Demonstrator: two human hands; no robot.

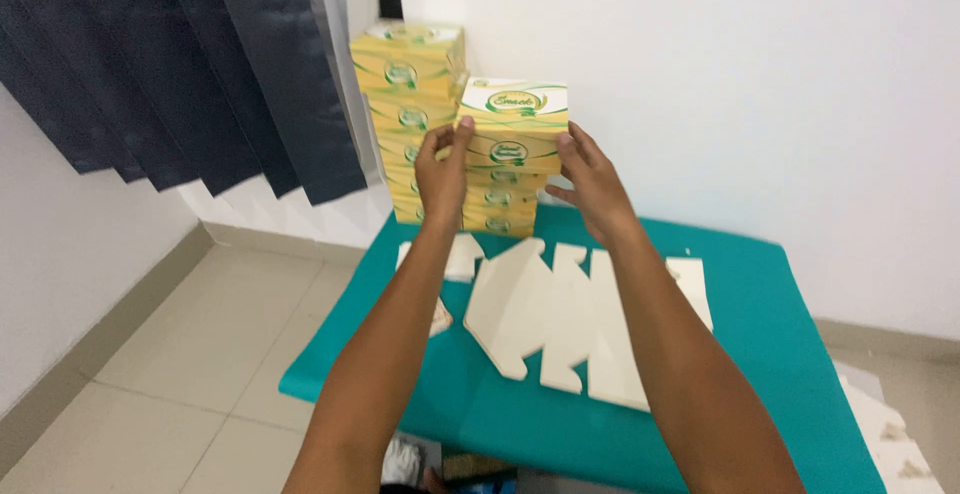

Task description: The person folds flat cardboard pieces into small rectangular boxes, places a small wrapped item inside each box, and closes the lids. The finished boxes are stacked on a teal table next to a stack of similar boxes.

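Both bare forearms stretch up from the bottom edge toward the centre-top of the frame, converging slightly. The left hand (440, 176) stands upright, fingers raised, thumb tip pressing inward. The right hand (594, 182) mirrors it just right of centre, fingers spread, palm facing left.

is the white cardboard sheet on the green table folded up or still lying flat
Flat. The white cardboard sheet lies unfolded on the green table, flaps spread, nearer than the stacked yellow boxes.
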